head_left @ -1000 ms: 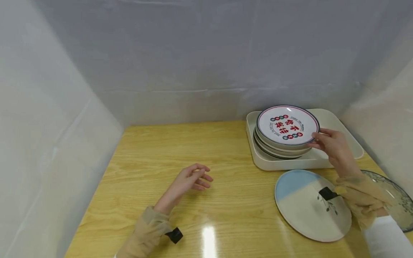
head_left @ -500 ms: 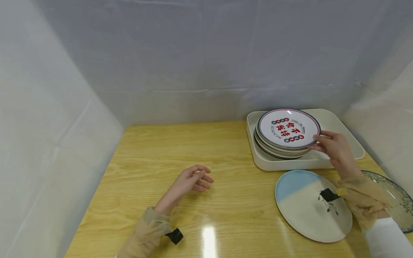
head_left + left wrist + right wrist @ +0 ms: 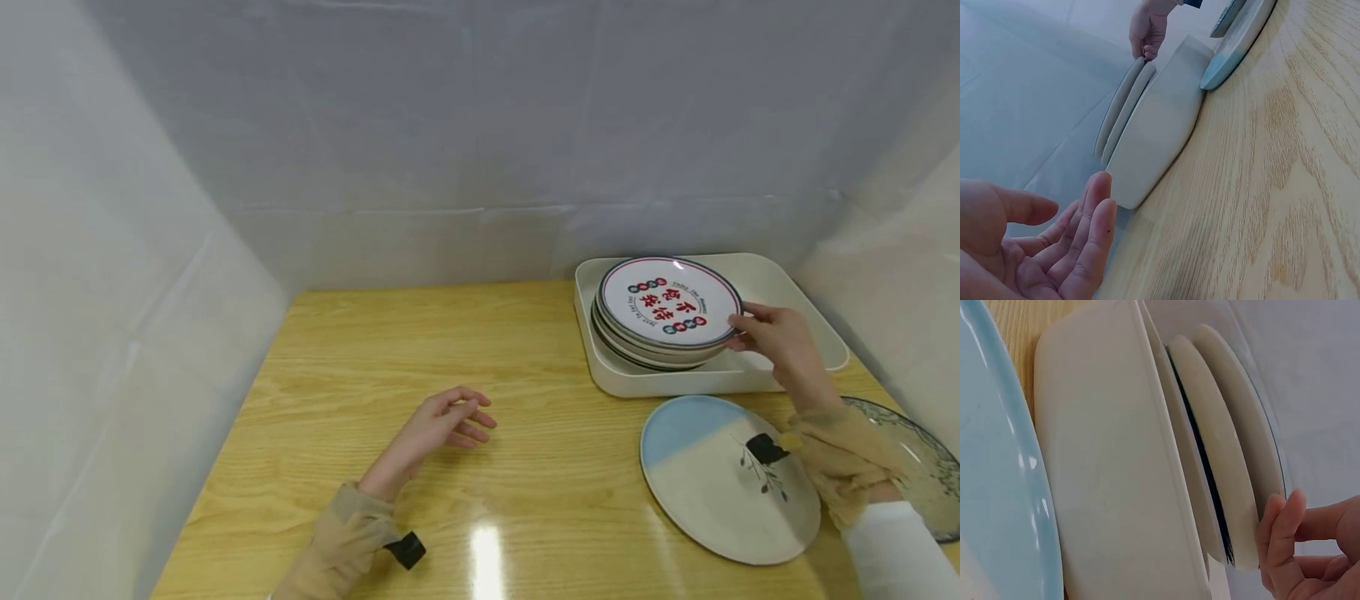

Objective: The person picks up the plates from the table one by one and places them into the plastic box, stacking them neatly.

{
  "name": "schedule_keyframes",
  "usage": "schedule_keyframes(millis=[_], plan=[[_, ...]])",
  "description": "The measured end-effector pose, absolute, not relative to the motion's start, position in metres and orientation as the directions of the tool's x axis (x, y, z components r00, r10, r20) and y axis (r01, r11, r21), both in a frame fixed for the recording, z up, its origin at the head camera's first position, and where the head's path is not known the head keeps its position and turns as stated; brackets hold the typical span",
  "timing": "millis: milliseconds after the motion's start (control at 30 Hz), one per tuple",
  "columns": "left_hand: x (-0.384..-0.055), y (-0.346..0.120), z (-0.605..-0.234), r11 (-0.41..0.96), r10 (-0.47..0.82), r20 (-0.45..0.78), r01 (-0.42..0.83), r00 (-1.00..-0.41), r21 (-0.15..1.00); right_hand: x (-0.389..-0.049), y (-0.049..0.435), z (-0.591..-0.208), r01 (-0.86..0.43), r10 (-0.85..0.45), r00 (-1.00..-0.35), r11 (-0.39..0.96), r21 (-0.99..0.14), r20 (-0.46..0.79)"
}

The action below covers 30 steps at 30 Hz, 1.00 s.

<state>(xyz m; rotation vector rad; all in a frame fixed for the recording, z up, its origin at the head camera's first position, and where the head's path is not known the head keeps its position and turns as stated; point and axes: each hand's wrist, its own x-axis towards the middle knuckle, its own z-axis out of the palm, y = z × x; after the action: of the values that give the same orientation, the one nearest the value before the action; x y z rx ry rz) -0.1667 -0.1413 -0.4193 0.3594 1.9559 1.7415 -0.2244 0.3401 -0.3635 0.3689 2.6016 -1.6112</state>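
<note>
At the lower centre of the head view, the left grip [image 3: 433, 427], a bare hand with loosely bent fingers and the thumb apart from them, holds nothing above the table [image 3: 337, 358]. It lies almost as it did a second ago.

Right of centre, a white plate [image 3: 670, 302] tops a plate stack [image 3: 675, 358] in the left part of a cream tray [image 3: 637, 384]. Large red Chinese characters cover its middle, 不 and 待 among them; the small curved lettering is too fine to read surely. Its rim sits a little lower than a second ago, nearer the plates beneath. The printed face points up, slightly tilted; being round, it has no long axis, though its foreshortened outline stretches from upper left to lower right.

Farther right, the right grip [image 3: 782, 340] pinches the rim's right edge, thumb above and fingers beneath. Below the tray, at lower right, lies a blue-and-cream plate [image 3: 708, 500] with a leafy sprig; a dark-rimmed patterned plate [image 3: 939, 475] sits at the right edge, partly behind the sleeve [image 3: 847, 462].
</note>
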Motion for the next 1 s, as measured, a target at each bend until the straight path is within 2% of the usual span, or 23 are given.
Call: schedule_keyframes(millis=[367,733,1000], plan=[[-0.167,-0.140,-0.423,0.159,0.505,-0.189,-0.124,-0.842,0.979,-0.224,0.341,-0.363,0.233,0.215,-0.967,0.534,-0.813,-0.136],[-0.170,-0.136,-0.421,0.167,0.495,-0.203,-0.136,-0.845,0.976,-0.217,0.340,-0.363,0.201,0.212,-0.972,0.520,-0.830,-0.103],[-0.173,-0.131,-0.417,0.164,0.499,-0.200,-0.134,-0.843,0.977,-0.201,0.336,-0.363,0.118,0.239,-0.971,0.471,-0.874,-0.002]])
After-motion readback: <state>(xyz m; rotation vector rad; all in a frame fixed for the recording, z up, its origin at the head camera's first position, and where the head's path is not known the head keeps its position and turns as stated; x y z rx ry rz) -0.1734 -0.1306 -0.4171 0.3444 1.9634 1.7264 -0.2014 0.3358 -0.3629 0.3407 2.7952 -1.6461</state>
